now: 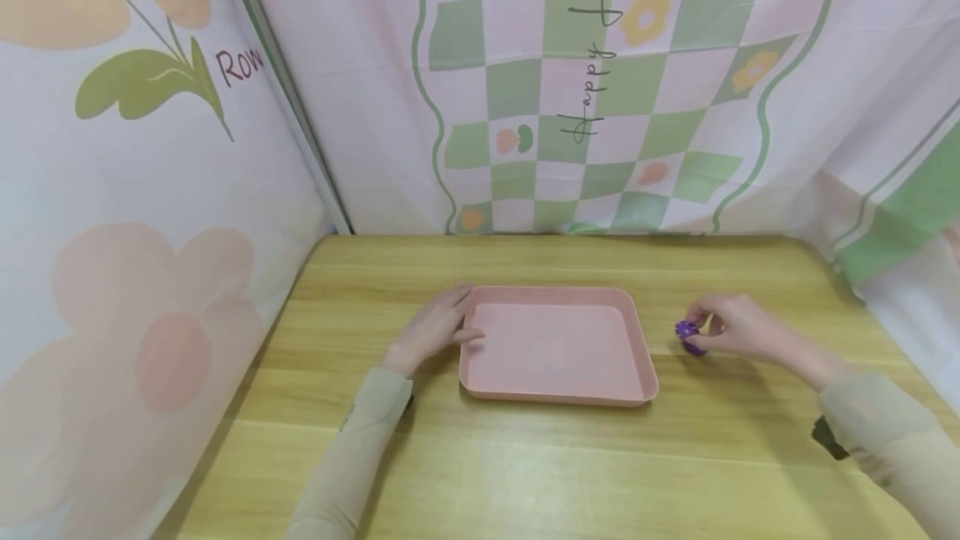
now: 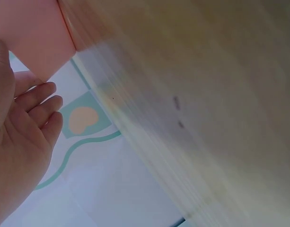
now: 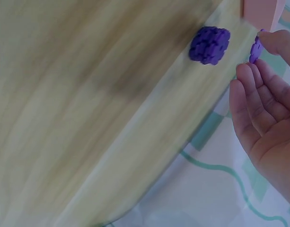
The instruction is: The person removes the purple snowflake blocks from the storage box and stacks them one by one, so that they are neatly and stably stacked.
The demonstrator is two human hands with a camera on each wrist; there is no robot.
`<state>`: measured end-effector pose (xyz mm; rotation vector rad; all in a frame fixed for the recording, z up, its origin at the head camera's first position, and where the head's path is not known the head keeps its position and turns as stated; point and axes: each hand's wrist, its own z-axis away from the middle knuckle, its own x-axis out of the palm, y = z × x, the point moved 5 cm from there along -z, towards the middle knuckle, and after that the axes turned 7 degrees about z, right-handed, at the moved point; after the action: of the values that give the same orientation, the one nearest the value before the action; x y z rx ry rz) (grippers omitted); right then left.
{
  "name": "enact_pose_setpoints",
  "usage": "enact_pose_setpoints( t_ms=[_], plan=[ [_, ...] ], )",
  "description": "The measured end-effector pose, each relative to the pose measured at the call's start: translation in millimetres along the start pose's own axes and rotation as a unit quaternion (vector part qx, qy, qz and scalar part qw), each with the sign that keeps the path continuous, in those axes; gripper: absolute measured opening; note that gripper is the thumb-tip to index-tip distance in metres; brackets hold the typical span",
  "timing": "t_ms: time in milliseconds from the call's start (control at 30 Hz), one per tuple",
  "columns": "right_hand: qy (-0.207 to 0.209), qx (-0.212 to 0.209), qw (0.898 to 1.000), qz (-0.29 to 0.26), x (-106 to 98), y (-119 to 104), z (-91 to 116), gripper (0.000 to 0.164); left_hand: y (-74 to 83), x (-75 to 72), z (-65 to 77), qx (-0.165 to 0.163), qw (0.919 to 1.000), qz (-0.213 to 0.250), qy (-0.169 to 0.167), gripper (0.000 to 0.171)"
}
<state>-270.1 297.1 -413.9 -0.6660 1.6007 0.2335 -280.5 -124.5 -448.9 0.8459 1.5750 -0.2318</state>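
Note:
A shallow pink tray point(image 1: 558, 394) lies on the wooden table. My left hand point(image 1: 437, 328) holds its left side, the thumb over the rim and the other fingers along the outer wall; the left wrist view shows this hand point(image 2: 29, 113) at the tray's corner point(image 2: 38, 33). To the right of the tray, my right hand point(image 1: 738, 328) pinches a thin purple notched disc point(image 3: 256, 47) between thumb and forefinger, its flat face turned up on edge. On the table just below sits a small stack of purple notched discs point(image 3: 209, 45), apart from the held disc in the right wrist view.
The wooden table point(image 1: 525, 473) ends at a patterned curtain point(image 1: 592, 90) behind and a flowered cloth wall point(image 1: 135, 298) on the left. More cloth point(image 1: 900, 215) hangs along the right. Dark straps show at both sleeves.

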Motion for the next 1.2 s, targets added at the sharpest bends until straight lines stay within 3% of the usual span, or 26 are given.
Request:
enact_pose_setpoints(
  t_ms=[467,733,1200],
  plan=[
    [0.002,0.015,1.0,0.001,7.4,15.3,11.2,0.019,-1.8,1.6,-0.9,-0.017,0.9996,-0.012,-0.02,0.079],
    [-0.03,0.036,0.999,0.003,12.4,22.6,14.3,0.019,-4.5,3.3,-1.4,-0.027,0.9992,-0.007,-0.029,0.08],
    [-0.044,0.045,0.998,0.007,12.4,22.8,13.9,0.02,-5.5,3.1,-2.0,-0.033,0.9989,-0.003,-0.032,0.081]
  ],
)
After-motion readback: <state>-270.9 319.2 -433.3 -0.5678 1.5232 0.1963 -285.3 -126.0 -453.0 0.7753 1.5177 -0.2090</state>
